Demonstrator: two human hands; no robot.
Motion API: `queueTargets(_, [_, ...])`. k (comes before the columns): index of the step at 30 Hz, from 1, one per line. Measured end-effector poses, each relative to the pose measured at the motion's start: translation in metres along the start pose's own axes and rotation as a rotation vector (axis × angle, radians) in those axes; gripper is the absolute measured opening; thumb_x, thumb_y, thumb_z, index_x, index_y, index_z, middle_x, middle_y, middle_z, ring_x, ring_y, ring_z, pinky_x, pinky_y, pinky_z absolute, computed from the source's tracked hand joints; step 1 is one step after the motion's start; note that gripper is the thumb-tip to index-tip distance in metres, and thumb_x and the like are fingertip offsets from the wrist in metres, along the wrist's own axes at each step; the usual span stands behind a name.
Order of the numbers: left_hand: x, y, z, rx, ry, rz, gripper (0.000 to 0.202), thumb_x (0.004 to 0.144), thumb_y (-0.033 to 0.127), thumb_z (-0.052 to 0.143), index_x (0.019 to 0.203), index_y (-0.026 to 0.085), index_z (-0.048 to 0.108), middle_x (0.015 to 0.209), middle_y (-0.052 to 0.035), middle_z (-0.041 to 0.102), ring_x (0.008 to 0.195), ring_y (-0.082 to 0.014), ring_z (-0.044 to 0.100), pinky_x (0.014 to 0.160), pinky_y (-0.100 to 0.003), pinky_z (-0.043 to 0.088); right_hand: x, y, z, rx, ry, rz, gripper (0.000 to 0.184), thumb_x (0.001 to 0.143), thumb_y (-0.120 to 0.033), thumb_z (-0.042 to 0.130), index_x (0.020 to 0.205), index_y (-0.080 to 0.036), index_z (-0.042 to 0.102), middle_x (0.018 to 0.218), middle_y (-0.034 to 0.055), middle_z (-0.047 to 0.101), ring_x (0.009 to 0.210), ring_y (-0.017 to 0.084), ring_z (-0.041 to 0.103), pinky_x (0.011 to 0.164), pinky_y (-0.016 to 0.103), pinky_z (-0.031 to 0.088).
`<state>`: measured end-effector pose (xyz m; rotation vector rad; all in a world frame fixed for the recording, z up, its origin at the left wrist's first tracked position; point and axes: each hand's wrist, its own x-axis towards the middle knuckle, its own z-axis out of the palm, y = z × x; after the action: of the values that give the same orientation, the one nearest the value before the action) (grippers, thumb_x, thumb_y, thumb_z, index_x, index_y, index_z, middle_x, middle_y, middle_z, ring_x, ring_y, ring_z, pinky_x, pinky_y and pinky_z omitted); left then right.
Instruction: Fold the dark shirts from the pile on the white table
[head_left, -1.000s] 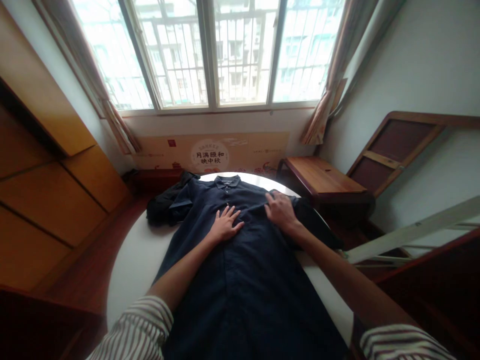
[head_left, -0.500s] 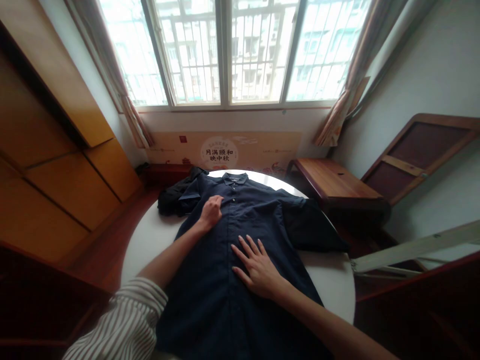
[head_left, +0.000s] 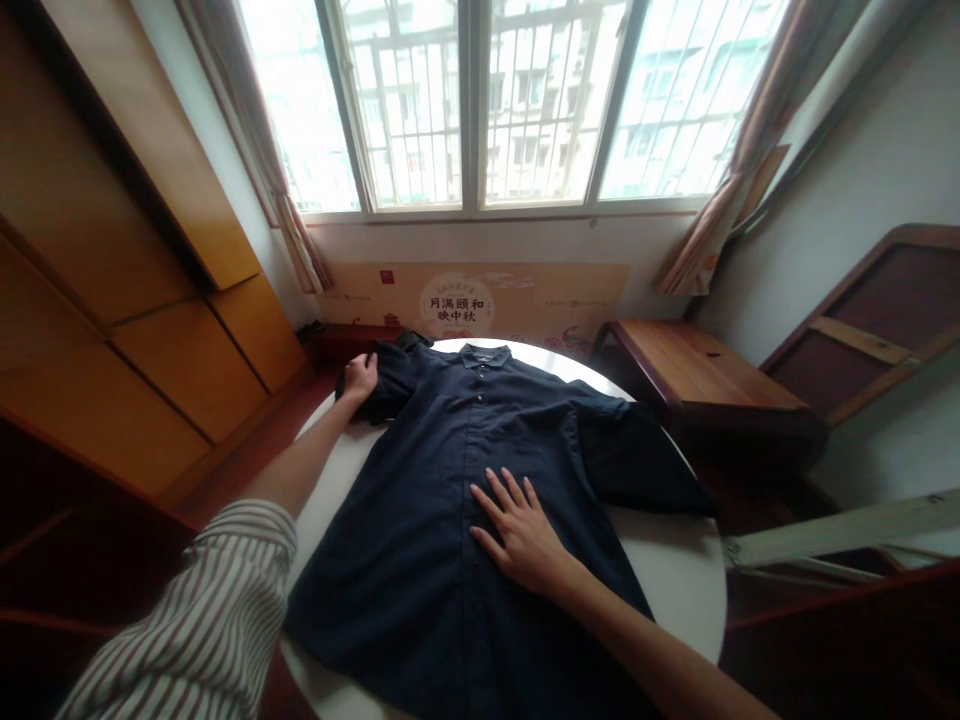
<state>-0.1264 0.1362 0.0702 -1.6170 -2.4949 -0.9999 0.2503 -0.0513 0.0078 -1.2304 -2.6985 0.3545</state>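
Note:
A dark navy button-up shirt (head_left: 450,480) lies face up on a round white table (head_left: 679,580), collar toward the window. My left hand (head_left: 361,375) reaches to the shirt's left sleeve at the table's far left edge, fingers curled on the sleeve fabric. My right hand (head_left: 520,530) lies flat and open on the shirt's middle, fingers spread, just right of the button line. The right sleeve (head_left: 637,465) spreads out over the table's right side. Both my arms wear striped sleeves.
A wooden side table (head_left: 697,370) stands to the right of the round table. Wooden cabinets (head_left: 150,350) line the left wall. A printed board (head_left: 457,300) leans under the window. A framed panel (head_left: 862,320) leans on the right wall, with a pale plank (head_left: 840,525) below it.
My left hand moved from the shirt's chest out to the left sleeve. My right hand came down from the right shoulder to the shirt's middle and has stayed flat there.

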Motion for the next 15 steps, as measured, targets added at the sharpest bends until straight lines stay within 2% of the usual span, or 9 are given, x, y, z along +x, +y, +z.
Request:
queueTargets(3, [0.020,-0.001,-0.008,-0.044,0.116,-0.147,0.035,0.094,0.023,0.036,0.104,0.005,0.064,0.100,-0.0207,0.068,0.092,-0.0288,0.066,0.074,-0.033,0.051,0.000,0.000,0.001,-0.003,0.007,-0.003,0.065,0.098,-0.061,0.032,0.155,-0.030,0.029,0.163,0.0086,0.015,0.150,0.033,0.009,0.118,0.058,0.009])
queueTargets(5, [0.022,-0.003,-0.013,-0.065,0.173,-0.174,0.032,0.090,0.020,0.041,0.111,0.005,0.061,0.105,-0.0205,0.067,0.096,-0.0286,0.065,0.079,-0.036,0.051,0.000,0.000,0.001,-0.004,0.014,-0.008,0.064,0.098,-0.061,0.031,0.155,-0.030,0.029,0.163,0.0086,0.015,0.150,0.033,0.009,0.118,0.058,0.009])
queueTargets(7, [0.014,-0.004,-0.016,-0.076,0.214,-0.137,0.034,0.087,0.019,0.049,0.117,0.008,0.059,0.113,-0.0189,0.065,0.106,-0.0283,0.062,0.092,-0.040,0.048,-0.001,0.001,0.002,-0.007,0.019,-0.011,0.065,0.098,-0.061,0.031,0.155,-0.030,0.028,0.163,0.0086,0.015,0.150,0.033,0.009,0.118,0.058,0.009])
queueTargets(8, [0.005,-0.004,-0.017,-0.078,0.216,-0.068,0.035,0.085,0.019,0.052,0.118,0.009,0.058,0.117,-0.0180,0.063,0.111,-0.0281,0.059,0.098,-0.040,0.045,-0.001,0.002,0.003,-0.010,0.020,-0.013,0.065,0.098,-0.061,0.031,0.155,-0.030,0.028,0.163,0.0087,0.015,0.150,0.033,0.009,0.118,0.058,0.009])
queueTargets(10, [-0.020,-0.004,-0.016,-0.070,0.174,0.167,0.036,0.083,0.019,0.057,0.118,0.011,0.059,0.120,-0.0165,0.061,0.117,-0.0279,0.056,0.105,-0.040,0.041,-0.001,0.003,0.004,-0.016,0.022,-0.016,0.065,0.098,-0.061,0.031,0.155,-0.030,0.028,0.163,0.0090,0.015,0.150,0.034,0.010,0.118,0.058,0.009])
queueTargets(13, [-0.073,-0.001,-0.018,-0.049,0.062,0.527,0.031,0.085,0.021,0.056,0.115,0.013,0.060,0.114,-0.0145,0.061,0.114,-0.0280,0.057,0.106,-0.042,0.042,0.002,0.001,0.005,-0.023,0.021,-0.017,0.064,0.098,-0.059,0.034,0.155,-0.029,0.028,0.163,0.0096,0.014,0.150,0.034,0.009,0.117,0.059,0.009])
queueTargets(15, [-0.116,0.003,-0.024,-0.070,-0.023,0.612,0.028,0.089,0.023,0.053,0.114,0.015,0.060,0.109,-0.0116,0.061,0.107,-0.0259,0.059,0.102,-0.042,0.046,0.002,-0.002,0.002,-0.019,0.008,-0.006,0.064,0.098,-0.057,0.036,0.155,-0.028,0.028,0.163,0.0104,0.014,0.149,0.035,0.009,0.117,0.060,0.009])
